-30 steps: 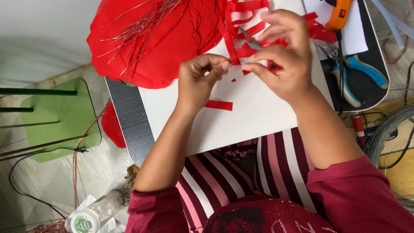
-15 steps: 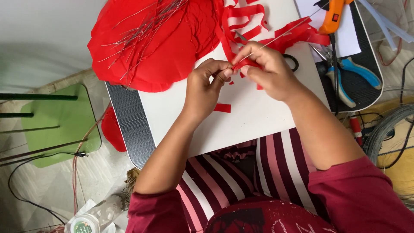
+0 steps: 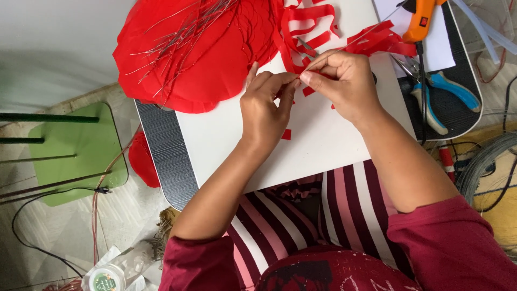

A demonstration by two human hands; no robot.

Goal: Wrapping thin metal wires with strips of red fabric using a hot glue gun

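Head view: left hand (image 3: 265, 110) and right hand (image 3: 344, 83) meeting fingertip to fingertip over the white board (image 3: 323, 145), both pinched narrow on a thin wire (image 3: 358, 37) wrapped in a red paper strip (image 3: 377, 40). Behind, red paper sheets (image 3: 204, 48) strewn with wires; at right, orange glue gun (image 3: 423, 16) and blue-handled pliers (image 3: 447, 89).
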